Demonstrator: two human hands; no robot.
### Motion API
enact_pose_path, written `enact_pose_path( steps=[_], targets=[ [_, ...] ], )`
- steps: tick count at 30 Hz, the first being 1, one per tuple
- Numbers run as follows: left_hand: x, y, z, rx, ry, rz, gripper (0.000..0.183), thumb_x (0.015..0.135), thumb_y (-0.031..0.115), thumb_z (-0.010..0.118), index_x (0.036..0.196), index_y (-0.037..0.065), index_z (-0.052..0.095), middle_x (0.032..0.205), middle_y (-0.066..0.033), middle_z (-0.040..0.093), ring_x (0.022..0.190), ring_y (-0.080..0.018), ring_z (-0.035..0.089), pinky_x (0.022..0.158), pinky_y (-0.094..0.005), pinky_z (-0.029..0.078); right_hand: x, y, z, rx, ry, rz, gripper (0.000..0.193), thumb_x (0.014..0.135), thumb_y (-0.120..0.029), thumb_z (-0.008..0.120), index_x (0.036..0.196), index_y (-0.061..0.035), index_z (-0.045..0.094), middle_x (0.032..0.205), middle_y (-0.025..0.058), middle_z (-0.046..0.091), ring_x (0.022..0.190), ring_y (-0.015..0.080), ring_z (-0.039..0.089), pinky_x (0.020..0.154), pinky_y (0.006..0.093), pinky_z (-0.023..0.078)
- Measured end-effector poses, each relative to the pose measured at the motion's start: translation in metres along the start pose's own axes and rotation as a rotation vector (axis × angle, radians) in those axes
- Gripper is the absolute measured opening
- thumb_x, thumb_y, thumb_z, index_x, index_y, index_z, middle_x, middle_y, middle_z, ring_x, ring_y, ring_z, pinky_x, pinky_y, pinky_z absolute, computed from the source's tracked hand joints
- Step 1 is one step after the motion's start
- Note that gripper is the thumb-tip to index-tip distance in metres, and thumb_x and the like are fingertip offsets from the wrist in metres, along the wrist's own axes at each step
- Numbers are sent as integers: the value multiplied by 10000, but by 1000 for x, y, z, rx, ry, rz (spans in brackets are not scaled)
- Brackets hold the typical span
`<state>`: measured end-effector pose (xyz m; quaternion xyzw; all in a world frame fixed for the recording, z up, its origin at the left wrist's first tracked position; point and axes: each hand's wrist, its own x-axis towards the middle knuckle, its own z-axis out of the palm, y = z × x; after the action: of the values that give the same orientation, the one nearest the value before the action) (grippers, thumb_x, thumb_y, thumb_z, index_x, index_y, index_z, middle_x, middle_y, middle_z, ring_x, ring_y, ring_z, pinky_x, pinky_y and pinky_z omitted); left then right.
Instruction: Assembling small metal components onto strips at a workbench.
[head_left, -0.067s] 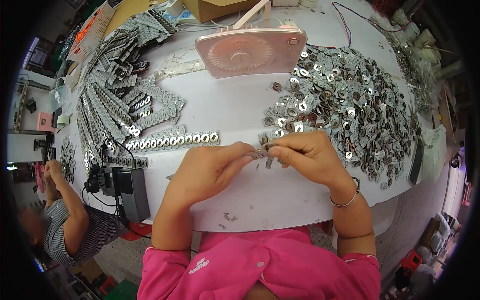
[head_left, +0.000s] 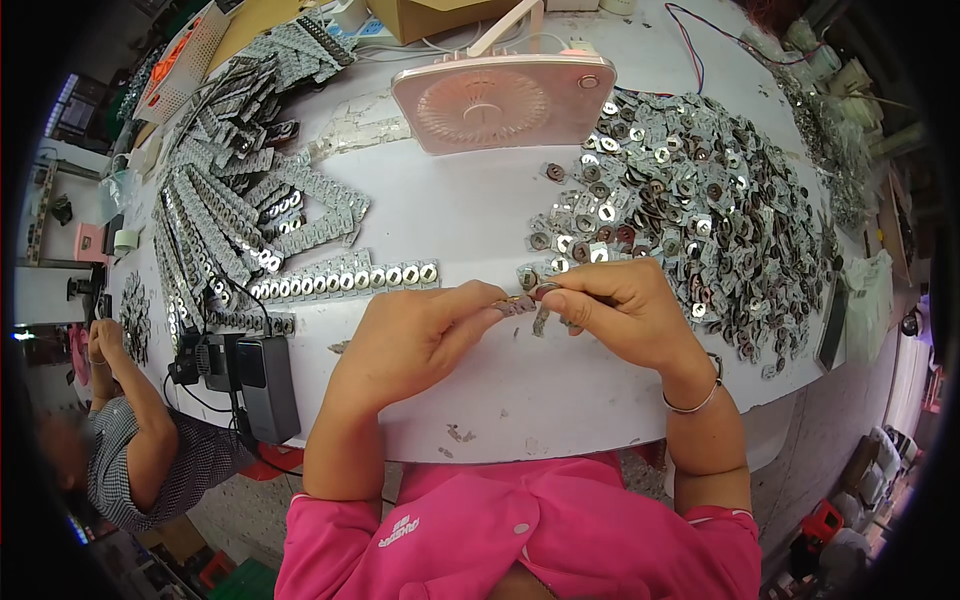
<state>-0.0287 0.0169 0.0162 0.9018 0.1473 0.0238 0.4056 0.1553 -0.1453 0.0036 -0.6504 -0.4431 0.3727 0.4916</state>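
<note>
Above the white table, my left hand [head_left: 412, 338] pinches a short row of small grey metal pieces [head_left: 515, 305] between thumb and fingertips. My right hand [head_left: 622, 308] grips a small round metal piece [head_left: 545, 290] beside the end of that row. The fingertips of both hands almost meet, and they hide part of what they hold. Right of my right hand spreads a big heap of loose metal pieces [head_left: 700, 210], small plates with round discs. A straight strip of joined pieces [head_left: 350, 282] lies just beyond my left hand.
A pink fan [head_left: 500, 100] stands at the far middle. Many joined strips [head_left: 215, 210] are stacked at the left. A black box with cables [head_left: 265, 385] sits at the near left edge. Another person's hands [head_left: 105, 342] show further left.
My right hand has shifted very slightly right, and the round piece at its fingertips shows a little more. My left hand stays nearly in place.
</note>
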Motion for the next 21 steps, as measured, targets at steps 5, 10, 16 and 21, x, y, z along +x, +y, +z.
enact_pose_path(
  steps=[5,10,16,21],
  targets=[
    [-1,0,-8,-12,-101,21,126,936,151,638,1005,57,685,602,-39,597,509,-142,555,508,-270,436,0,4,-5,-87,-188,-85,169,918,-160,674,850,-14,722,647,41,657,571,83,604,522,249,449],
    [-1,-1,-9,-224,-254,-68,141,939,220,611,971,99,677,613,-113,596,535,-289,594,524,-340,452,-3,-2,4,116,-257,32,218,952,-189,640,841,-5,673,634,21,629,604,77,626,517,232,463],
    [-5,10,-7,-527,-132,94,99,923,129,636,988,68,679,680,-71,644,550,-244,606,504,-324,433,-6,-4,11,562,-263,219,202,978,-203,605,959,-6,644,672,-5,601,595,62,591,510,228,461],
    [7,13,11,223,287,250,146,855,142,704,989,110,655,664,-34,592,532,-228,570,505,-344,410,-4,-2,18,72,81,14,172,978,-168,582,939,-8,628,680,-3,588,568,63,536,522,256,438]
  ],
)
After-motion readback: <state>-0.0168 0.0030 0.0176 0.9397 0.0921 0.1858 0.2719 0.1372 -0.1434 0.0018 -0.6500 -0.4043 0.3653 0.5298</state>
